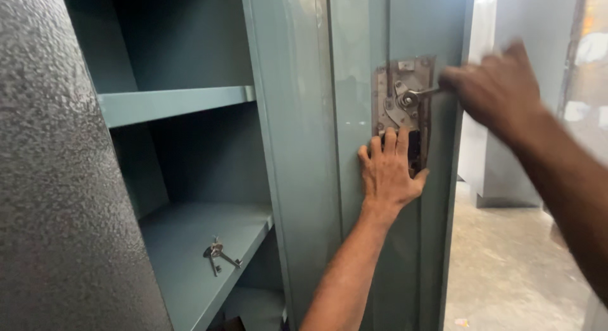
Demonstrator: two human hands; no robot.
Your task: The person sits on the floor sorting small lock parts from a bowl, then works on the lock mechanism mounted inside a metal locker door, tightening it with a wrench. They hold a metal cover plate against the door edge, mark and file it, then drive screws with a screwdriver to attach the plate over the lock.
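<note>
1. Nearest: rough speckled grey metal panel (57, 179) fills the left edge, out of focus.
2. Small bunch of silver keys (218, 255) lies loose on the lower grey-green steel shelf (190, 267), clear of both hands.
3. Left hand (389, 172) is pressed flat, fingers spread, against the grey-green cabinet door (304, 147) just below the bare-metal lock plate (402, 103), apparently to steady it.
4. Right hand (497, 90), blurred, is clenched around a slim metal tool (421, 93) whose tip meets the lock's centre fitting.
5. Farthest: concrete floor (506, 267).
</note>
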